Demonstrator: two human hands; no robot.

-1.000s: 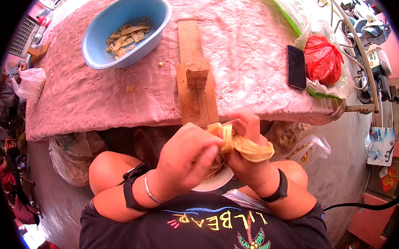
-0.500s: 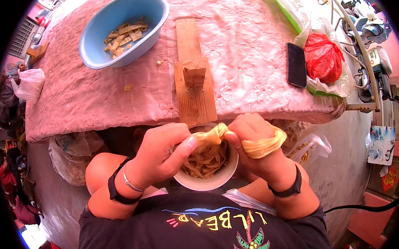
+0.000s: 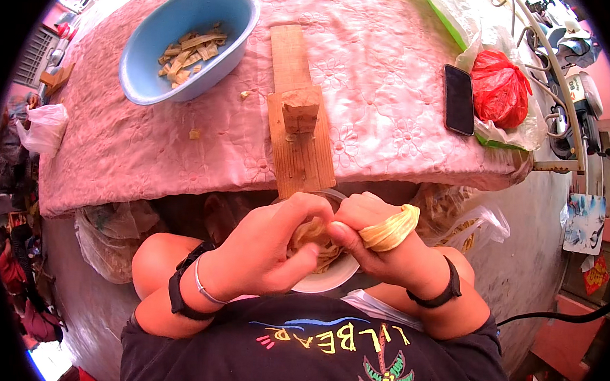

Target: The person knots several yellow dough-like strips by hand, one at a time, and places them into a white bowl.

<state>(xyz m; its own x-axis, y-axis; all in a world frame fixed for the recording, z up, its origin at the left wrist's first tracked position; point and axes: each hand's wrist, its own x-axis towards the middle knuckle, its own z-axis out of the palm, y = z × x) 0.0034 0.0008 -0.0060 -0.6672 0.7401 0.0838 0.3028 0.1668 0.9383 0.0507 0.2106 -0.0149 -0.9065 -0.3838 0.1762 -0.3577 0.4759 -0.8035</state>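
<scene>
Pale yellow strips (image 3: 314,238) fill a white bowl (image 3: 328,280) that sits in the person's lap, just below the near edge of the table (image 3: 394,78). Both hands meet over this bowl. The left hand (image 3: 264,247) curls its fingers down into the bowl, thumb and fingertips pressed together on the strips there. The right hand (image 3: 378,246) is closed as well, its thumb touching the left hand's fingers, and a wide band of the same yellowish material (image 3: 391,227) is wrapped around its fingers (what the band is made of cannot be told). Each wrist wears a black strap, and the left one also carries a thin silver bangle.

On the table lies a pink embroidered cloth (image 3: 148,148). A wooden board (image 3: 298,114) runs from the middle of the table to its near edge, right above the hands, with a small wooden block (image 3: 301,109) standing on it. To the left, well apart from the hands, a blue bowl (image 3: 153,51) holds short tan pieces (image 3: 184,53); a few crumbs of the same stuff lie on the cloth near it. To the right, a black phone (image 3: 459,99) lies flat, just beside a red plastic bag (image 3: 498,87) that rests inside a clear bag. Under the table, clear plastic bags hang on either side of the person's knees.
</scene>
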